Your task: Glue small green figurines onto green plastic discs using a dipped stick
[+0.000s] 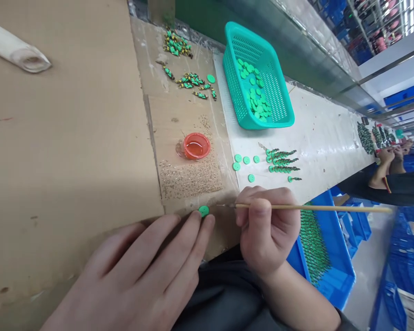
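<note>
My left hand (148, 271) lies flat on the cardboard (62, 138), its fingertips pinning a small green disc (203, 210) at the board's edge. My right hand (267, 230) is closed around a thin wooden brush (313, 208), whose tip points at the disc from the right, just short of it. A red dish of liquid (196, 145) sits beyond the disc, with a patch of tiny gold beads (189, 177) between them.
A teal basket (279, 101) holds several green discs. Loose discs (243, 162) and finished green pieces (283, 161) lie on the white table. More painted pieces (186, 80) rest farther back. A blue bin (327, 257) sits at my right. Another person's arms (386, 170) work farther along.
</note>
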`<action>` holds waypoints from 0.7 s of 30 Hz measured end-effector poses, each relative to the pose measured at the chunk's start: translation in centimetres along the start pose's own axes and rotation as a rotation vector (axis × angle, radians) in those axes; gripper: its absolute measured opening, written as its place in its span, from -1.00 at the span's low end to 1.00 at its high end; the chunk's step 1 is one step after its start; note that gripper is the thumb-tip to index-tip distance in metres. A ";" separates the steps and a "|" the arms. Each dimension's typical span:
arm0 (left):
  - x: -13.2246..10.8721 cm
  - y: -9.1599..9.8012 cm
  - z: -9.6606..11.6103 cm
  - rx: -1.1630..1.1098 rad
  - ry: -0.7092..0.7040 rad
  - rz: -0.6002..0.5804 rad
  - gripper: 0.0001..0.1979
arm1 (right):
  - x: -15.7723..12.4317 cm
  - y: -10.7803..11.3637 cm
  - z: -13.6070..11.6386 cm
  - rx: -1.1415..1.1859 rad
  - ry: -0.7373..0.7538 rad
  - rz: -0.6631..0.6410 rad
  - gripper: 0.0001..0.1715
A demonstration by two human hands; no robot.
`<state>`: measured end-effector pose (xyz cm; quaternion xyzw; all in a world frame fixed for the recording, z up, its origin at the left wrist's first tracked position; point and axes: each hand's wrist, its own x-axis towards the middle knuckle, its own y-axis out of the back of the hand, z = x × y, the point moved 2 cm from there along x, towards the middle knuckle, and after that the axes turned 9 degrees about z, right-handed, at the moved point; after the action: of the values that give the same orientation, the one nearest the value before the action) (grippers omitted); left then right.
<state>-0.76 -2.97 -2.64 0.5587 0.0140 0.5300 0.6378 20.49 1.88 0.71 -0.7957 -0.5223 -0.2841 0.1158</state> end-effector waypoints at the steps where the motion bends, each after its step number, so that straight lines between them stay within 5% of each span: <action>1: 0.1 0.0 -0.1 0.006 0.005 0.003 -0.39 | 0.1 0.0 0.1 -0.001 -0.012 -0.012 -0.74; 11: 3.3 2.0 1.2 0.052 0.002 -0.101 -0.71 | -0.1 2.6 -1.6 -0.147 -0.080 -0.185 -0.79; 14: 3.3 2.3 0.8 0.072 0.007 -0.193 -0.79 | -0.4 3.0 -0.9 -0.257 0.059 -0.387 -0.81; 21: 3.5 3.0 2.2 0.159 0.030 -0.226 -0.81 | 0.1 1.7 -0.7 -0.212 0.343 -0.541 -0.87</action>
<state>0.16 -2.67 2.35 0.5944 0.1282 0.4604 0.6468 21.84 0.86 1.55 -0.5763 -0.6550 -0.4872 0.0389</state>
